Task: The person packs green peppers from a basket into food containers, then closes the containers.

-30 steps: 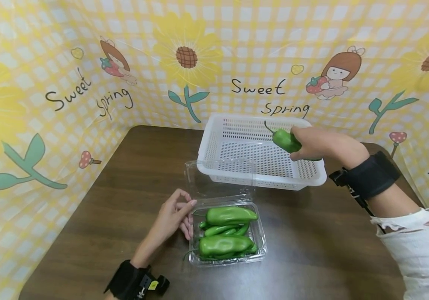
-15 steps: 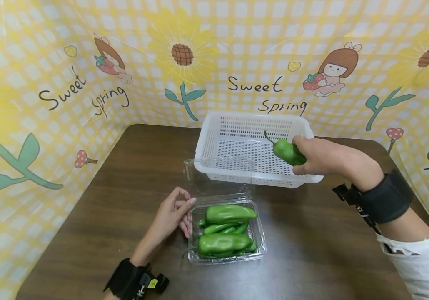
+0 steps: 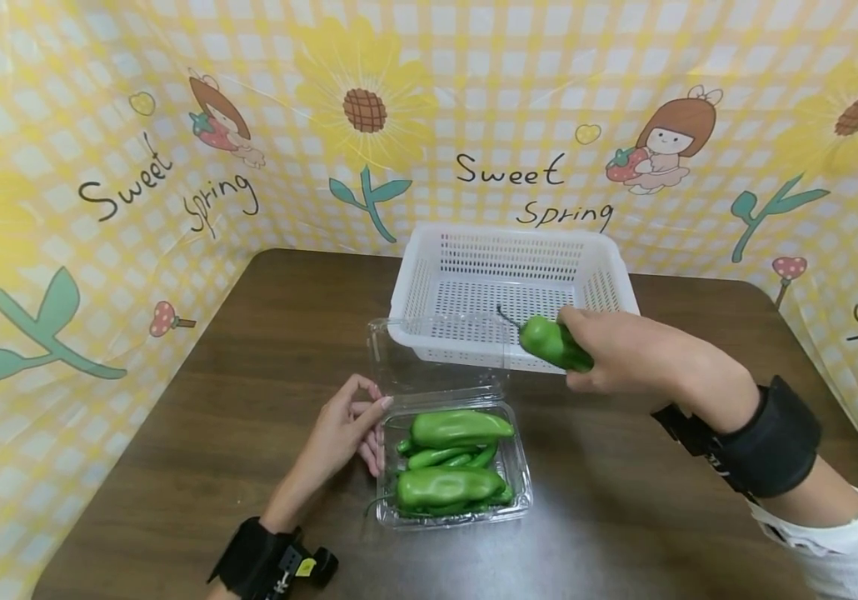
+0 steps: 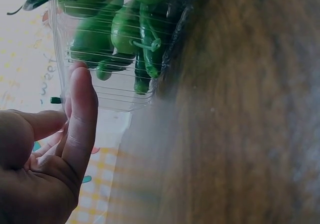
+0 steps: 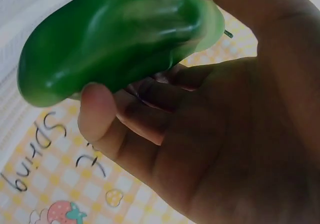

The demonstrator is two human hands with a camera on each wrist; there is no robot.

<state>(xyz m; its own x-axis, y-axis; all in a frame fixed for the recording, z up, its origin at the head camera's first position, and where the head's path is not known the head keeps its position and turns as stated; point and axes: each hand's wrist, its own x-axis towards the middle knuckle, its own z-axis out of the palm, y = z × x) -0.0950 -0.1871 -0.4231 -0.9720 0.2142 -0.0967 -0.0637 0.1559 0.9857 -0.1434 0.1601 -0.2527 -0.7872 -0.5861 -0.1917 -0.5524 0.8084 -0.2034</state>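
- Head view: my right hand [image 3: 616, 350] grips a pepper [image 3: 549, 342], long axis level, stem pointing left, over the basket's [image 3: 429, 275] near rim.
- My left hand [image 3: 342, 433], fingers relaxed, touches the clear box [image 3: 522, 479].

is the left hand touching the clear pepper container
Touching. In the left wrist view, the left hand has a fingertip pressed against the clear container wall; the head view agrees.

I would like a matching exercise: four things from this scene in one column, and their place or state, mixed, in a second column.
Things:
1. right hand
2. left hand
3. white basket
4. clear box

States:
a. holds nothing inside
b. grips a green pepper
c. full of green peppers
d. fingers touch the clear box

Pairs: 1-b, 2-d, 3-a, 4-c
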